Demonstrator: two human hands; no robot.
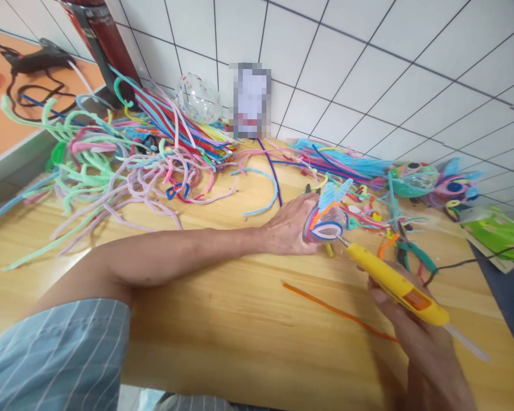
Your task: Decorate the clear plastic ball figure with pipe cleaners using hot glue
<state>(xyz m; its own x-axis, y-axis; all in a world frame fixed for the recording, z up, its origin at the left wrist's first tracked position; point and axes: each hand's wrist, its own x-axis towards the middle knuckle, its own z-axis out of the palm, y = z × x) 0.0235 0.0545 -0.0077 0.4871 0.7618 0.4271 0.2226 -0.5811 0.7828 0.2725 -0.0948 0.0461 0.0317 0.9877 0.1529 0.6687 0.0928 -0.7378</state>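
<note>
My left hand point(289, 225) grips a small clear ball ornament point(332, 220) wrapped in coloured pipe cleaners, with light blue wing-like pieces on top and a blue-and-pink loop on its near side. Most of my left fingers are hidden behind it. In my right hand point(396, 311) is a yellow hot glue gun point(389, 279), a clear glue stick jutting from its back end. The metal nozzle points at the loop and appears to touch it or come very close. An orange pipe cleaner point(338, 311) lies on the wooden table point(223, 319) below.
Heaped pipe cleaners point(124, 160) cover the left side. A clear balloon-like ball point(199, 98) and a blurred phone point(252, 100) stand by the tiled wall. Rightward are light blue pipe cleaners point(351, 164), decorated balls point(413, 180), teal-handled pliers point(417, 257) and a green packet point(501, 231).
</note>
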